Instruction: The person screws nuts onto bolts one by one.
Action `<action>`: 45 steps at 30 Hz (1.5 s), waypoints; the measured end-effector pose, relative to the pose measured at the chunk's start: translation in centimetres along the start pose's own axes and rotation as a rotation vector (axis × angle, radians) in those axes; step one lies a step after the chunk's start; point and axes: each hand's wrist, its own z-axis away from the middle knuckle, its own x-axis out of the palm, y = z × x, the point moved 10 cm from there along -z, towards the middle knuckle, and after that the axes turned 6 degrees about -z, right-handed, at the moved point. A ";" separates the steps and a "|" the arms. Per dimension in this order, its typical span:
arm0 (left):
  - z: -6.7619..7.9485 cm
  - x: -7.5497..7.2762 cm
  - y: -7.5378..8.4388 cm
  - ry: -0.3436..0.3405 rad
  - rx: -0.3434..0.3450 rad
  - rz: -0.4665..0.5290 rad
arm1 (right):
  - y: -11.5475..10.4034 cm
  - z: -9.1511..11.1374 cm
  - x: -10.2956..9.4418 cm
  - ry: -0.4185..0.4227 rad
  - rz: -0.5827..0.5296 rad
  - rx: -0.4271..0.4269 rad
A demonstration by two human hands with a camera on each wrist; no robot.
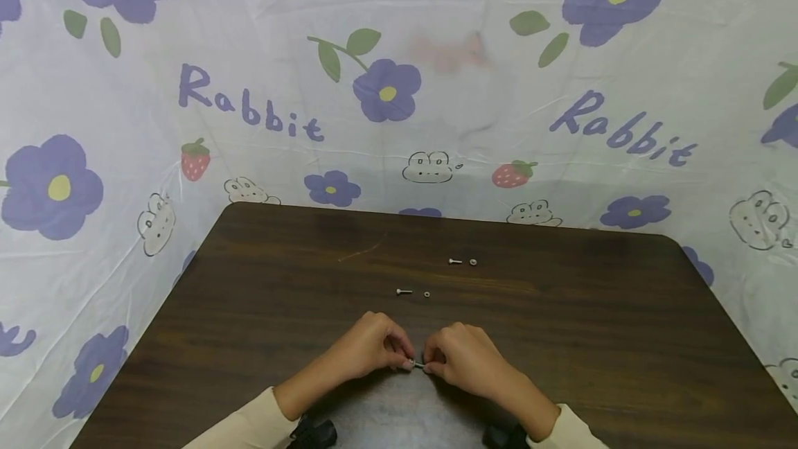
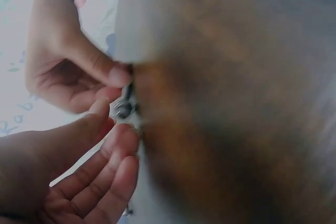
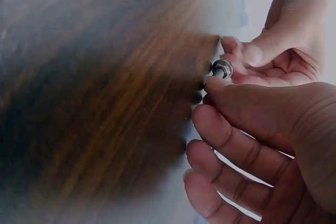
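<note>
Near the table's front, both hands meet around one small metal bolt (image 1: 420, 365) with a nut (image 3: 223, 66) at its left end. My right hand (image 1: 467, 359) pinches the bolt between thumb and index finger. The thumb and fingertips of my left hand (image 1: 374, 346) are at the nut, bent around it. In the left wrist view the nut shows between the left thumb tip and index fingertip. Seen from the right wrist, the nut stands just past the right thumb tip, and the other right fingers are loosely bent below. Fingertips cover part of the bolt.
Beyond the hands, a loose bolt (image 1: 404, 292) lies beside a small nut (image 1: 427, 294). Farther back lie another bolt (image 1: 455, 261) and a larger nut (image 1: 473, 262). The dark wooden table (image 1: 249, 283) meets a flower-printed cloth (image 1: 249, 40) at its back edge.
</note>
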 end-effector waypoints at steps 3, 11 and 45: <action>0.0 -1.4 0.2 0.023 0.010 -0.023 | 0.2 -0.1 -0.4 0.002 -0.002 0.006; -0.9 -7.5 -1.3 0.214 -0.073 -0.266 | 2.3 -1.6 -4.1 0.110 -0.028 0.075; -6.6 -6.4 -6.0 0.204 -0.225 -0.473 | 8.7 -6.7 -3.4 0.144 0.014 0.255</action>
